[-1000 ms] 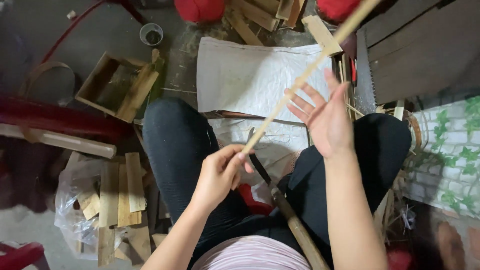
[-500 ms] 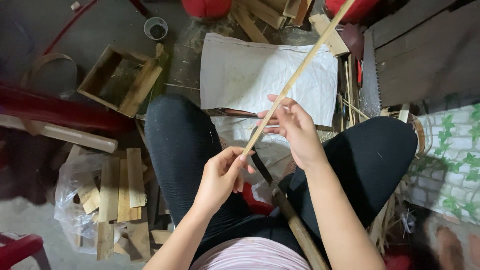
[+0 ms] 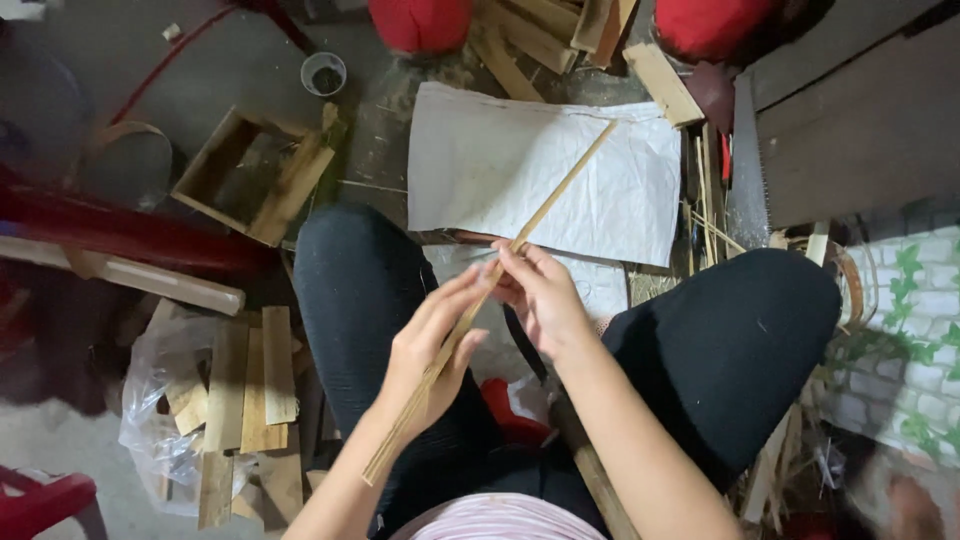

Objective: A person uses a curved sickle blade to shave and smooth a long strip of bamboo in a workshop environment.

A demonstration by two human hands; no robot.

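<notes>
Here, a long thin bamboo strip (image 3: 520, 255) is held above the lap, its long axis running from about 7 o'clock near the waist to 1 o'clock over the white sheet (image 3: 600, 190) on the floor. The left hand (image 3: 430, 350) is curled around the strip's lower half, while the right hand (image 3: 545, 300) pinches it just above, at 1 o'clock from the left. Both hands sit close together between the black-clad knees (image 3: 350, 280).
</notes>
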